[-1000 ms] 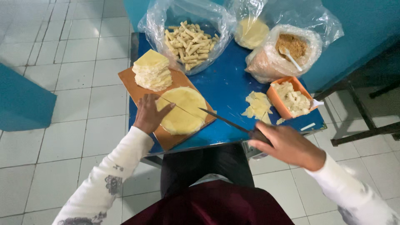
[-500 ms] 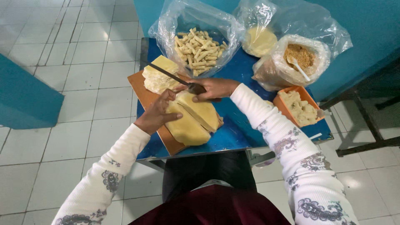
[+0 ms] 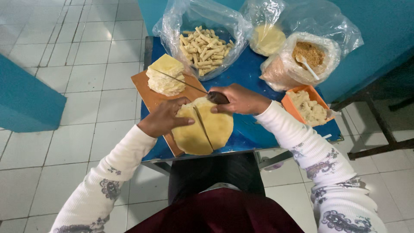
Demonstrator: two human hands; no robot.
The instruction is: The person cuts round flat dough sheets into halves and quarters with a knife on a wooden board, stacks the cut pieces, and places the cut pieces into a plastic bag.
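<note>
Yellow dough round (image 3: 202,129) cut in two; left hand (image 3: 166,117) pressing flat on it, right hand (image 3: 239,99) clenched around knife (image 3: 189,85) handle.

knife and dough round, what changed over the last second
The right hand swung the knife from the table's near right edge up over the board; its blade now points toward the stacked sheets. The dough round now lies cut in two halves. The left hand stayed pressing on it; bags and orange tray unmoved.

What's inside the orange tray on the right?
The orange tray holds a pale, lumpy, crumbly heap. The tray's floor beneath is covered, so nothing there shows.
</note>
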